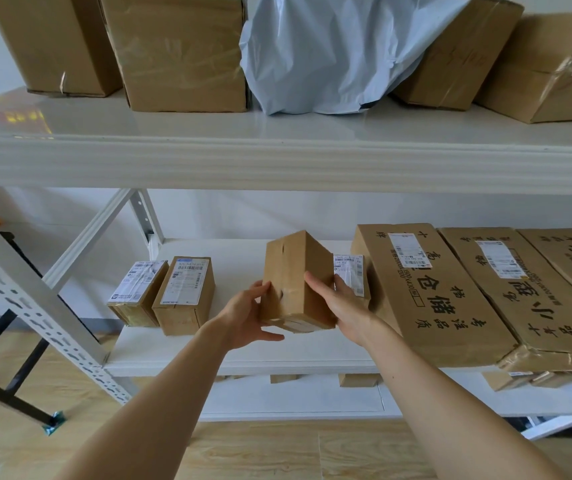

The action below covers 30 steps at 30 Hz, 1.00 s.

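Observation:
A small brown cardboard box [295, 271] is held tilted above the middle shelf [243, 351], between both hands. My left hand [248, 317] holds its left side and lower edge, thumb under the box. My right hand [338, 303] lies against its right side with fingers mostly straight. Right behind it stands another small box with a white label [350, 275], partly hidden by my right hand.
Two small labelled boxes [170, 292] sit at the shelf's left. Large flat cartons with printed characters [440, 296] lie to the right. The upper shelf [277, 161] carries big cartons and a grey plastic mailer [333, 50]. A white slotted upright [28, 299] stands left.

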Available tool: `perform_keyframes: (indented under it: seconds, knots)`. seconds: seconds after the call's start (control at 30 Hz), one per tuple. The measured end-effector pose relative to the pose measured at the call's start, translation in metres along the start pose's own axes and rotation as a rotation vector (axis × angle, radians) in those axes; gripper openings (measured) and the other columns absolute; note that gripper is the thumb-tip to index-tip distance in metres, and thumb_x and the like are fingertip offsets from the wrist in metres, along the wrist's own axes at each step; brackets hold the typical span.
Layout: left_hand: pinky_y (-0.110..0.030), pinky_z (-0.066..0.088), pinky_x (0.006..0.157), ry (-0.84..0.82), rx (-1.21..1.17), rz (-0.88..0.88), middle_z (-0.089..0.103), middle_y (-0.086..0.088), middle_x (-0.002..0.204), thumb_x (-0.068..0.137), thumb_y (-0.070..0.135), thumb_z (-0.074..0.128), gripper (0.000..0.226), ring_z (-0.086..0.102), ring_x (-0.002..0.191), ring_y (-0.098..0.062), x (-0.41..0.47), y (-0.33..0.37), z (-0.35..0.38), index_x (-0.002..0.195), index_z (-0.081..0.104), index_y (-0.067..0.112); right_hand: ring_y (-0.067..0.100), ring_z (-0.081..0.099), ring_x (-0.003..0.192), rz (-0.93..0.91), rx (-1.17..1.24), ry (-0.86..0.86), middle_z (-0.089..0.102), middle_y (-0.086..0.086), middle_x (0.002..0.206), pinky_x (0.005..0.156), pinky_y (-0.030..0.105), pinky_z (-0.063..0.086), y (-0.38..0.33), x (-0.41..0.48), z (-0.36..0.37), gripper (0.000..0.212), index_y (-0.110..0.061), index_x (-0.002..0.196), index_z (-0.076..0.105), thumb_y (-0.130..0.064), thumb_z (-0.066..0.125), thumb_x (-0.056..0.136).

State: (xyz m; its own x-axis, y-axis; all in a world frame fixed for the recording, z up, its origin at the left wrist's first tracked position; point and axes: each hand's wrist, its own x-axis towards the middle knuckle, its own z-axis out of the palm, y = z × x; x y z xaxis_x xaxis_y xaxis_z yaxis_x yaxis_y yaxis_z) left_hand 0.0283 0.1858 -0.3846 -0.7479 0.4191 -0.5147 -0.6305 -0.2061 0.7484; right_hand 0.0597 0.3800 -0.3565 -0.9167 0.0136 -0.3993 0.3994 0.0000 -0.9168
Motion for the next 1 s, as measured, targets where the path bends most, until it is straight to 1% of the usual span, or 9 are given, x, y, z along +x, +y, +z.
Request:
perform_keyframes:
  seconds: [0.07,0.2,0.3,0.4,0.5,0.6,0.77,0.83,1.0]
  knots:
    - [-0.070,0.035,0.106,-0.009,0.016,-0.011,0.054,-0.018,0.137,0.107,0.042,0.034,0.036,0.058,0.121,-0.040,0.002,0.001,0.001,0.137,0.045,0.025,0.014,0.057,0.115,0.006,-0.020,-0.009,0.060,-0.007,0.125,0.103,0.038,0.045,-0.006,0.000,0.001,0.087,-0.028,0.134,0.042,-0.065,0.074,0.062]
    - [-0.070,0.031,0.107,-0.012,0.054,0.018,0.055,-0.017,0.139,0.108,0.041,0.031,0.038,0.056,0.124,-0.041,0.008,0.002,-0.001,0.143,0.046,0.036,0.019,0.059,0.110,0.057,0.061,0.011,0.066,0.003,0.118,0.096,0.040,0.049,-0.010,0.004,-0.001,0.050,-0.021,0.123,0.056,-0.053,0.067,0.086]
    - [-0.059,0.046,0.098,-0.010,0.097,0.008,0.058,-0.018,0.132,0.101,0.047,0.048,0.043,0.061,0.117,-0.039,0.011,0.004,0.002,0.142,0.048,0.034,0.028,0.063,0.112,0.089,0.223,0.016,0.072,0.010,0.111,0.105,0.050,0.047,-0.007,0.006,-0.001,0.032,-0.024,0.105,0.065,-0.052,0.063,0.089]
    - [-0.051,0.057,0.091,0.006,0.075,-0.025,0.058,-0.015,0.133,0.086,0.055,0.066,0.069,0.063,0.116,-0.033,0.011,0.005,0.004,0.142,0.049,0.019,0.028,0.063,0.112,0.073,0.340,0.041,0.072,0.007,0.112,0.103,0.048,0.048,-0.003,0.008,0.001,0.028,-0.026,0.112,0.064,-0.047,0.055,0.097]
    - [-0.047,0.057,0.089,0.049,0.075,0.005,0.057,-0.012,0.134,0.087,0.046,0.069,0.068,0.061,0.117,-0.031,0.010,0.006,0.002,0.142,0.045,0.015,0.025,0.059,0.120,-0.025,0.292,0.092,0.061,0.000,0.132,0.101,0.047,0.051,0.002,0.013,0.000,0.039,-0.032,0.140,0.049,-0.038,0.052,0.101]
    - [-0.051,0.053,0.095,0.073,0.051,0.018,0.052,-0.014,0.137,0.093,0.038,0.065,0.061,0.056,0.122,-0.035,0.012,0.006,-0.005,0.144,0.040,0.017,0.020,0.055,0.126,-0.105,0.146,0.155,0.053,-0.004,0.142,0.108,0.046,0.046,0.004,0.018,-0.004,0.045,-0.039,0.146,0.044,-0.033,0.053,0.102]
    - [-0.061,0.036,0.110,0.076,0.036,0.050,0.057,-0.017,0.128,0.102,0.038,0.050,0.035,0.058,0.113,-0.037,0.012,0.007,-0.007,0.136,0.046,0.028,0.016,0.059,0.113,-0.019,0.082,0.133,0.060,-0.005,0.130,0.101,0.041,0.050,0.000,0.019,-0.001,0.068,-0.033,0.142,0.045,-0.061,0.066,0.084]
    - [-0.066,0.029,0.112,0.068,0.059,0.079,0.060,-0.016,0.125,0.104,0.037,0.046,0.023,0.058,0.114,-0.037,0.010,0.011,-0.004,0.125,0.053,0.029,0.018,0.062,0.111,-0.006,0.095,0.136,0.063,-0.002,0.125,0.098,0.042,0.052,0.002,0.020,-0.001,0.074,-0.029,0.140,0.044,-0.060,0.071,0.079]
    - [-0.054,0.048,0.097,0.053,0.104,0.109,0.060,-0.009,0.132,0.099,0.042,0.054,0.033,0.059,0.115,-0.029,0.009,0.015,0.000,0.132,0.052,0.036,0.023,0.068,0.105,0.015,0.228,0.149,0.071,0.003,0.115,0.100,0.048,0.052,0.007,0.023,-0.002,0.065,-0.022,0.134,0.053,-0.048,0.077,0.079]
